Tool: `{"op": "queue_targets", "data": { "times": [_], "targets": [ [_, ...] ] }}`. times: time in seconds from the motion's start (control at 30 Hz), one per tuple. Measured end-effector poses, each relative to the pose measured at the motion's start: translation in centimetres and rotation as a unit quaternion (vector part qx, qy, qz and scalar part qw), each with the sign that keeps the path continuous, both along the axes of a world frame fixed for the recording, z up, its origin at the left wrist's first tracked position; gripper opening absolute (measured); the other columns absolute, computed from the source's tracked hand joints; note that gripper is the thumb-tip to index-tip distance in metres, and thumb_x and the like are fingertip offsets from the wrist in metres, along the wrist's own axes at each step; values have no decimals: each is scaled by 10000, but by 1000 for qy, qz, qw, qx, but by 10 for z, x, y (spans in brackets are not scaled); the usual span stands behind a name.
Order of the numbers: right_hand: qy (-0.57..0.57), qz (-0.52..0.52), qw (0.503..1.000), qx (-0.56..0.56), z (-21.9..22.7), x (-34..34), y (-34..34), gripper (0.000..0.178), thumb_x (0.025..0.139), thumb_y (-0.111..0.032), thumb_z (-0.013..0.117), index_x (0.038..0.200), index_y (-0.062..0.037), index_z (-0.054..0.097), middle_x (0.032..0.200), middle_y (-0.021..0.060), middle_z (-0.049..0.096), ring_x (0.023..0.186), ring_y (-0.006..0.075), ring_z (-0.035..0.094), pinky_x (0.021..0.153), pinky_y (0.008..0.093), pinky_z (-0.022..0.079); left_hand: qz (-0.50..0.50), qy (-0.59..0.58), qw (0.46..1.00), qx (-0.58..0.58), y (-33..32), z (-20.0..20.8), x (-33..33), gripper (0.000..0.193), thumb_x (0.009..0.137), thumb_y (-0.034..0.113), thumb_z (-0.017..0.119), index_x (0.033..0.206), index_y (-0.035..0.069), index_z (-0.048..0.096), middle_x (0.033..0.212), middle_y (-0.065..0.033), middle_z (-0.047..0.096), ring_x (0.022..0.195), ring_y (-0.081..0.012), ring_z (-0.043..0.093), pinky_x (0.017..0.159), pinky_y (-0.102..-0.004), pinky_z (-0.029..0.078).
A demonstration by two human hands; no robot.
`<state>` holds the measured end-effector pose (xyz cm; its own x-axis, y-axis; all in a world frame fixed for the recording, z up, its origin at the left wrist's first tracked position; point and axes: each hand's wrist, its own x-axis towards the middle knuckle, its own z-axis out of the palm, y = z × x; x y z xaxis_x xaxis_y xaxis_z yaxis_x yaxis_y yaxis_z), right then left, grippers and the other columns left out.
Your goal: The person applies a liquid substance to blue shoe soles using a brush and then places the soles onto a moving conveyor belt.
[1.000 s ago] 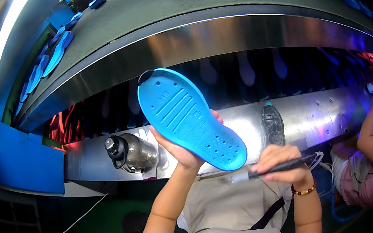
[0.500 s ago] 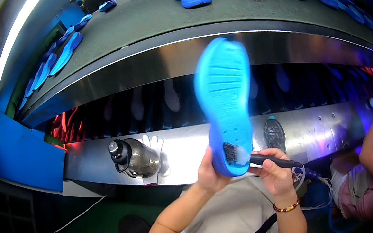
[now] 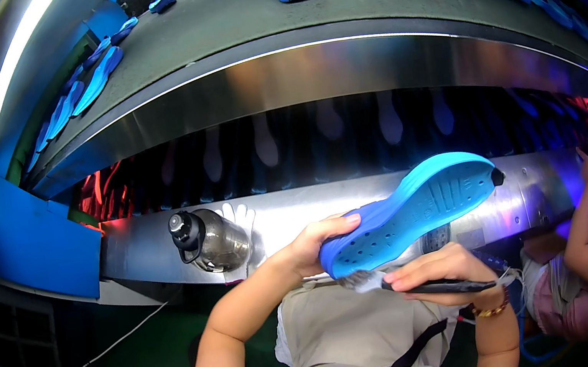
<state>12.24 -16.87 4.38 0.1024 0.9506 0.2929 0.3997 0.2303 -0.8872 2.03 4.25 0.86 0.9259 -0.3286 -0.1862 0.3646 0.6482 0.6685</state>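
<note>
Blue foam shoe sole [image 3: 412, 214] is grasped by left hand [image 3: 312, 246]; right hand [image 3: 442, 275], just below the sole, clenches a dark brush [image 3: 436, 286].

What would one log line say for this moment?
left hand: holds blue foam shoe sole | right hand: holds dark brush at sole's heel edge | behind: grey conveyor belt

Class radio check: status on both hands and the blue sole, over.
Left hand grips blue sole at its heel end. Right hand holds dark brush, bristles at sole's edge. Nothing between them.
</note>
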Motion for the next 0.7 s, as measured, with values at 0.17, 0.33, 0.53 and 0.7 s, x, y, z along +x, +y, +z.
{"op": "queue_targets", "data": {
  "times": [0.17,0.33,0.53,0.7],
  "targets": [
    [2,-10,1000,19,2,10,-3,183,695,-2,671,876,-15,644,922,126,648,845,235,639,744,293,511,-33,60,995,72,-6,11,4,618,863,420,433,1293,-13,339,1203,-177,480,1051,-231,517,856,-332,446],
    [-97,50,992,-64,20,19,-16,188,680,-10,681,864,-22,646,919,126,649,846,241,640,731,296,513,-89,56,980,171,-3,13,-1,602,877,429,403,1278,-17,359,1181,-185,495,1034,-232,525,863,-347,439],
    [-53,0,998,-19,10,21,-17,194,671,-1,676,861,-33,650,930,118,648,834,234,642,725,282,512,-51,100,987,116,5,21,-7,644,836,443,444,1289,-3,341,1189,-192,485,1011,-245,544,842,-360,457],
    [-93,-17,994,-48,21,26,-24,189,684,0,669,870,-26,650,932,126,645,844,231,639,738,275,511,19,127,987,100,14,15,-18,661,796,438,472,1286,9,363,1216,-192,468,1039,-291,521,825,-407,466]
  ]
}}
